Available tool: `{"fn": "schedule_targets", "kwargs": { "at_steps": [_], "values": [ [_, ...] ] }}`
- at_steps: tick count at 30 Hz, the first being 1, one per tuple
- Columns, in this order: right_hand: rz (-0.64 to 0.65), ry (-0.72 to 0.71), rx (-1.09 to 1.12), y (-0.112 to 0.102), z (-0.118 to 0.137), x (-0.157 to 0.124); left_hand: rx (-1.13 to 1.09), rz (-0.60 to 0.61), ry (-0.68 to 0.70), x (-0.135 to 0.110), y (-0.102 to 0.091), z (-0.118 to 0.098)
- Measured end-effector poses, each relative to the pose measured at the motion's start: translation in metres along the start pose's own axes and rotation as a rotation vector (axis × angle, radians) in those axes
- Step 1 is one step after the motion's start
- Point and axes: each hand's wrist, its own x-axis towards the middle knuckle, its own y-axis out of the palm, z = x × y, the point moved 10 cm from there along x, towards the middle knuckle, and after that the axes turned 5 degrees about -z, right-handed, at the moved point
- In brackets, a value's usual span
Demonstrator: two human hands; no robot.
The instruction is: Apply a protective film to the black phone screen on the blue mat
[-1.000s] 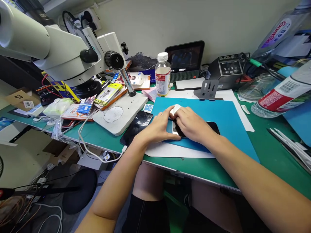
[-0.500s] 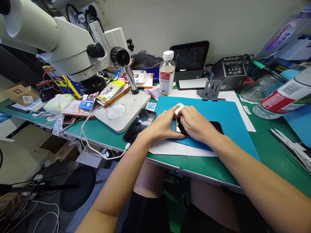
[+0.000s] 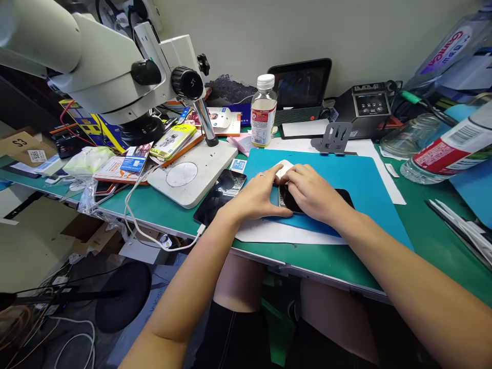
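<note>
A black smartphone (image 3: pixel 345 196) lies flat on the blue mat (image 3: pixel 365 171), partly hidden under my hands. My left hand (image 3: pixel 261 196) is at its left end, with the thumb on the near edge and the index finger reaching toward the far edge. My right hand (image 3: pixel 313 193) is bent over the screen, fingers drawn together on a folded white wipe (image 3: pixel 284 168). That wipe sticks out beyond the fingertips at the phone's far left corner, touching my left fingers too. How much of it lies under the right hand is hidden.
A larger dark phone (image 3: pixel 221 195) with a white cable (image 3: pixel 130 205) lies left of the mat. The microscope (image 3: pixel 115 77) stands at left. Behind the mat are a drink bottle (image 3: pixel 263 110), a grey metal stand (image 3: pixel 335 137) and a tablet (image 3: pixel 302 84). Tweezers (image 3: pixel 461 230) lie at right.
The right hand's fingers have shifted slightly on the wipe, baring a little more of the screen near the left end. The left hand keeps its hold. The view has tilted slightly.
</note>
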Motion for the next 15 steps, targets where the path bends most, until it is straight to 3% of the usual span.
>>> {"fn": "schedule_targets", "kwargs": {
  "at_steps": [15],
  "values": [
    [0.009, 0.002, 0.009, 0.0009, 0.0039, 0.0006, -0.017, 0.022, -0.022, -0.0013, 0.0002, -0.0030]
  ]
}}
